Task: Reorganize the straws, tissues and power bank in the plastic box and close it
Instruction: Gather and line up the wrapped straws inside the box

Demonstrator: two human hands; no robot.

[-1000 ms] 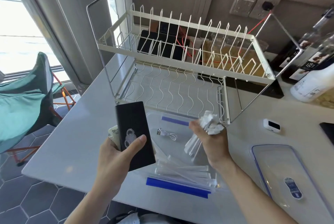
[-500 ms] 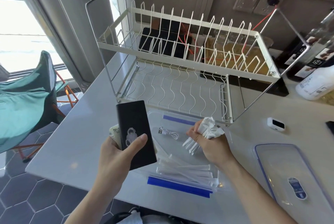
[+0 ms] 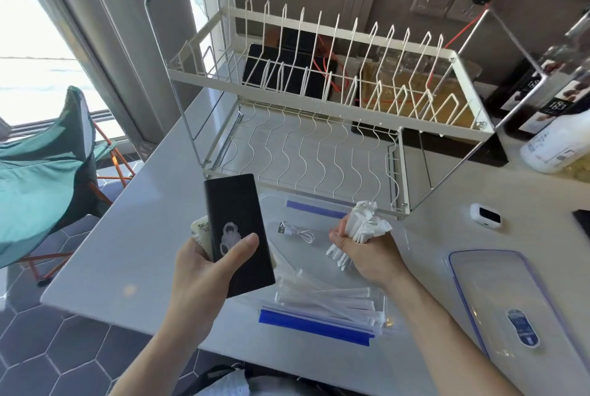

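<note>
Clear plastic box [image 3: 388, 271] sits open on the white counter [image 3: 105, 255], just in front of the dish rack [image 3: 319, 127]; blue clip strips run along its near and far edges. All places below are given relative to the box.

Left hand [image 3: 204, 274], at the box's left edge and raised above it: fingers and thumb curled round a black power bank [image 3: 238, 233], held tilted, thumb across its face. The face carries a pale printed figure, no legible text. Behind the bank in the same hand, a small tissue pack [image 3: 201, 231] with dark print, too small to read.

Right hand [image 3: 367, 255], over the box's middle: fist closed on a bunch of white wrapped straws [image 3: 364, 226], ends sticking out above and below the fist.

Inside the box: more wrapped straws lying along the near wall; a white USB cable [image 3: 295, 233] coiled near the far wall.

Right of the box: its clear lid [image 3: 498, 296], blue-rimmed, flat on the counter, with an oval blue sticker, text unreadable. Farther right and back, a small white device [image 3: 485, 216] with a dark screen. Beyond that, dark bottles [image 3: 549, 92] whose labels appear to read "1883".
</note>
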